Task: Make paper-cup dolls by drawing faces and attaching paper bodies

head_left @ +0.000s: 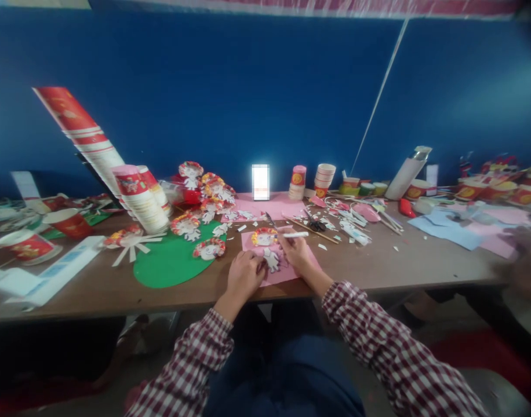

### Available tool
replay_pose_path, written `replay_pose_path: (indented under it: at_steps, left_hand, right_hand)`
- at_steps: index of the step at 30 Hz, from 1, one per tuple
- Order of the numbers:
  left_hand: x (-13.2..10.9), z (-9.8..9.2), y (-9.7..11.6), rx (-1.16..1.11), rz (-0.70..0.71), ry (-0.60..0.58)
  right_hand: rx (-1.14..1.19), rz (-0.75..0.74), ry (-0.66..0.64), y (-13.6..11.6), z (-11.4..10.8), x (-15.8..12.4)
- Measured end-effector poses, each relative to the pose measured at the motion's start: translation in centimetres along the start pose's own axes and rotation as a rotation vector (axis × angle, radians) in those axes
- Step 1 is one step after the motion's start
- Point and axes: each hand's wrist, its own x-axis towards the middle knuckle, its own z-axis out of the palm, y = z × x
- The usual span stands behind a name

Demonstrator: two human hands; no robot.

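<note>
A pink sheet [287, 271] lies at the table's front edge between my hands. On it rests a paper figure, with a round head [264, 237] ringed in red and yellow and a white cut-out body [272, 259] below. My left hand [246, 272] touches the left side of the white body, fingers bent; whether it pinches the paper is hard to tell. In my right hand [295, 250] is a white pen [295, 234], lying across the fingers and pointing right, just beside the figure's head.
A green sheet [174, 260] with similar figures is at left, near tall stacks of paper cups [139, 200]. Black scissors [315, 223], sticks and scraps lie behind my hands. Blue paper [448, 229] and another person's blurred hand [524, 255] are at right.
</note>
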Motion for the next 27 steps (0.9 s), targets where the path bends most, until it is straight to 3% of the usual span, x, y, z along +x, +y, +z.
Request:
replay_pose_path:
  at_steps: [6,11,16,27]
  left_hand:
    - [0.0,0.1,0.0,-0.029,0.005,0.026]
    - [0.0,0.2,0.0,-0.049,0.001,0.038]
    - [-0.1,0.2,-0.2,-0.07,0.008,0.06]
    - [-0.1,0.8,-0.8,-0.177,0.009,0.254]
  right_hand:
    - [-0.102,-0.062,0.01,0.3,-2.5,1.5]
    - [-0.396,-0.14,-0.009,1.0,-6.8,2.1]
    - [-0.72,-0.162,-0.125,1.9,-10.3,2.1]
    - [-1.083,-0.177,-0.27,2.9,-12.5,2.6]
